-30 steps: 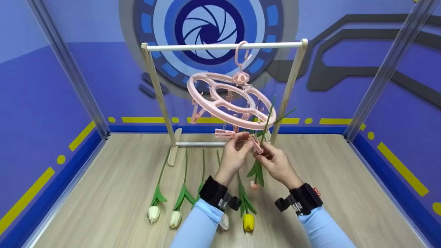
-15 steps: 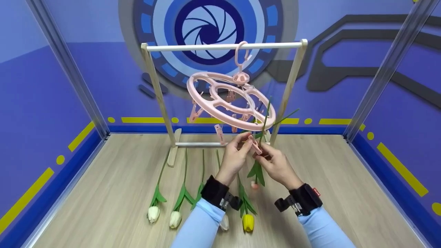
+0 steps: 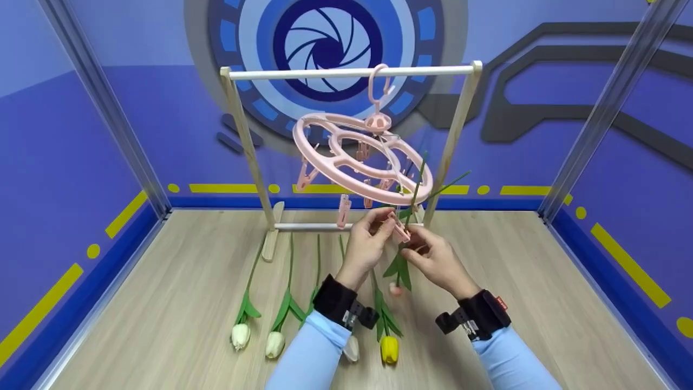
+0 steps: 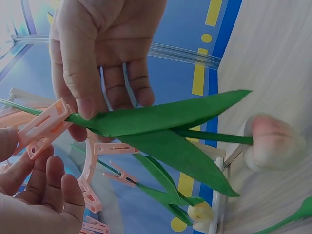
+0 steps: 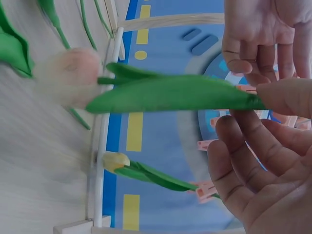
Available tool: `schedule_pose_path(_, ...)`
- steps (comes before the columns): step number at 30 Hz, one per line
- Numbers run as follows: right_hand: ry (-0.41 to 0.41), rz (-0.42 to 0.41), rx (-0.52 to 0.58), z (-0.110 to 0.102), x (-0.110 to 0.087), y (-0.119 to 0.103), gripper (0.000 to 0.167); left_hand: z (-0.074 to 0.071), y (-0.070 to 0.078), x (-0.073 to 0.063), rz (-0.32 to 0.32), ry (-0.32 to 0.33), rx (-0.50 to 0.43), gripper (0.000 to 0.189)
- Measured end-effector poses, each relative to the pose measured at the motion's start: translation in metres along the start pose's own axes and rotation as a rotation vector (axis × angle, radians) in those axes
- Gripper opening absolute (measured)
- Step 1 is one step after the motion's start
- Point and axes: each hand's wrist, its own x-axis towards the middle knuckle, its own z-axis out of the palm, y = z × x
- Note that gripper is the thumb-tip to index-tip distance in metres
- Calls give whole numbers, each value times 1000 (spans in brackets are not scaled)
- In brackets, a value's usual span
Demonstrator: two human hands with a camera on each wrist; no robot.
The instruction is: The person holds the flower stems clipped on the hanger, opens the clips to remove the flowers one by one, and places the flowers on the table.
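A pink round clip hanger (image 3: 346, 172) hangs tilted, with clothespins around it. My left hand (image 3: 368, 238) pinches one clothespin (image 4: 44, 127) at its handle end, below the hanger's low right side. A pale pink tulip (image 3: 398, 271) hangs bloom down there, its stem running through the clothespin's biting end in the left wrist view. Just below the clothespin my right hand (image 3: 438, 260) pinches that stem between thumb and finger; its other fingers are spread. The bloom (image 4: 275, 142) looks blurred.
Behind, another clothespin (image 5: 204, 191) holds a pale yellow tulip (image 5: 116, 161) upside down. A wood-and-white rack (image 3: 346, 72) carries the hanger. On the table lie several tulips: white ones (image 3: 241, 336) at the left and a yellow one (image 3: 389, 349) near my left forearm.
The unused clothespin left of my hands has swung from lying sideways to hanging upright. The pink tulip's bloom has shifted slightly left. Both hands stay nearly in place at the clothespin and stem.
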Motion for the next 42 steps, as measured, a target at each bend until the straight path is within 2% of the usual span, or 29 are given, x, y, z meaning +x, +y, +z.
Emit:
schedule_pose_path(9,-44,-3,14,0,-5,4,18,-3,-1,-1,22,3,11,27)
schedule_pose_path(19,-21,-59,30,3,-6,8,5,-4,-2,-1,32,9,21,26)
schedule_pose_path(36,10,-50,-18,4,-11,8,6,-8,-4,-2,42,-2,23,24)
schedule_pose_path(42,28,-70,-29,3,-12,8,6,-7,-4,-2,43,10,10,22)
